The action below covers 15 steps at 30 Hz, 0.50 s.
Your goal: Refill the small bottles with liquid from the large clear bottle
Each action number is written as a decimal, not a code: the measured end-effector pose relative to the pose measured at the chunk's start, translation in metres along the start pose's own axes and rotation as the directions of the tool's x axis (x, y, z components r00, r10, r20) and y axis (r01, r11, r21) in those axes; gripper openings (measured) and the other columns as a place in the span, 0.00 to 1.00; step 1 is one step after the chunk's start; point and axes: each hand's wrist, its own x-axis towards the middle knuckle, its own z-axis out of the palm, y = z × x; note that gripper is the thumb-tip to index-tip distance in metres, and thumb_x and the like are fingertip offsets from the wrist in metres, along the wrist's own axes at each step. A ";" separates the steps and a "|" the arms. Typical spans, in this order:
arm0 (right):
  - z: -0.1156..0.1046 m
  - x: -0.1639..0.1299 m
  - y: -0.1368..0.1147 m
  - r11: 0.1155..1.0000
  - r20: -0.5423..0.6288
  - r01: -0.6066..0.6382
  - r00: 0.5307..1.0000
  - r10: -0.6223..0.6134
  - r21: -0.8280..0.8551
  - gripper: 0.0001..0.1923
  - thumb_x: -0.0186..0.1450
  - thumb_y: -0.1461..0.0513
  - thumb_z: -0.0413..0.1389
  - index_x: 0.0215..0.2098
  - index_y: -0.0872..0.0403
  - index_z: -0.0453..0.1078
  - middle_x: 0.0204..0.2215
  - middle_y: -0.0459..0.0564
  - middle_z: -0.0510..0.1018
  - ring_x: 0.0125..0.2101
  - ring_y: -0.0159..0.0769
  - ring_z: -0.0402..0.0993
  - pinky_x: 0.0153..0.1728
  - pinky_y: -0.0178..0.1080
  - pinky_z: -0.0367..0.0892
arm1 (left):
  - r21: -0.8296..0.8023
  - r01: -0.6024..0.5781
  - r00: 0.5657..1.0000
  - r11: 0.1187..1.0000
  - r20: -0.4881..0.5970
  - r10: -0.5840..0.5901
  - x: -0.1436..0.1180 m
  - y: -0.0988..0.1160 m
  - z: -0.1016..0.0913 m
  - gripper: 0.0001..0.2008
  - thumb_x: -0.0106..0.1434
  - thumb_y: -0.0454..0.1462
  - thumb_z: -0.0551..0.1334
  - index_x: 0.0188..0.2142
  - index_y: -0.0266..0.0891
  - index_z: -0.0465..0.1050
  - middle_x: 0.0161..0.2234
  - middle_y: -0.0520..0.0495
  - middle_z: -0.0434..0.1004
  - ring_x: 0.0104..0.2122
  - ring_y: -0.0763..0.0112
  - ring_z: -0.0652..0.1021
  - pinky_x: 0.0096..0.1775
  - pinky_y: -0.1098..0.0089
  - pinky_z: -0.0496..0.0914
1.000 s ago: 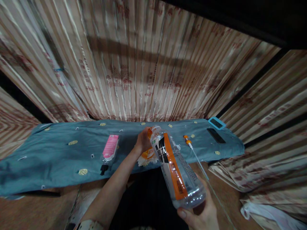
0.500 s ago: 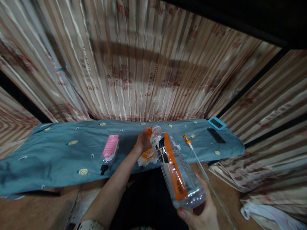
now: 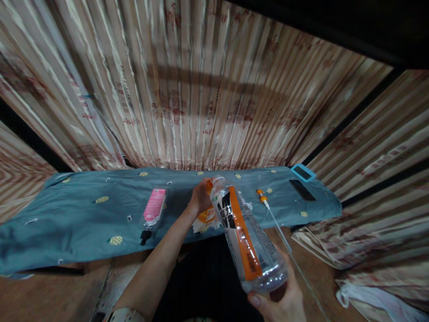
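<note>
My right hand grips the base of a clear plastic bottle with an orange, black and white label, tilted so its neck points away from me. My left hand is closed around the bottle's neck, with an orange cap showing at the fingers. Just beneath the left hand lie an orange and white wrapper or cloth on the blue-green cloth that covers the table.
A pink-labelled bottle lies on the cloth to the left. A thin rod with an orange tip lies to the right. Two flat dark devices rest at the far right corner. Striped curtains hang behind and beside the table.
</note>
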 end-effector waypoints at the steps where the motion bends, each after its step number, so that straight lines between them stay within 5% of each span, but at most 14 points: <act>1: 0.000 0.000 0.000 1.000 0.003 -0.004 1.000 0.004 0.004 0.53 0.36 0.39 0.77 0.55 0.48 0.70 0.46 0.48 0.84 0.46 0.43 0.82 0.48 0.35 0.72 | -0.002 0.002 1.000 1.000 -0.001 -0.002 0.000 0.000 0.000 0.17 0.56 0.37 0.67 0.46 0.38 0.75 0.45 0.41 0.84 0.46 0.52 0.84 0.50 0.59 0.79; 15: -0.001 0.000 -0.001 0.998 0.024 0.047 0.999 -0.046 -0.045 0.51 0.39 0.37 0.75 0.55 0.48 0.69 0.46 0.49 0.84 0.47 0.45 0.81 0.49 0.37 0.72 | 0.008 0.011 1.000 1.000 0.007 -0.011 0.000 0.004 -0.001 0.17 0.58 0.35 0.67 0.47 0.37 0.75 0.47 0.40 0.85 0.47 0.53 0.85 0.51 0.58 0.79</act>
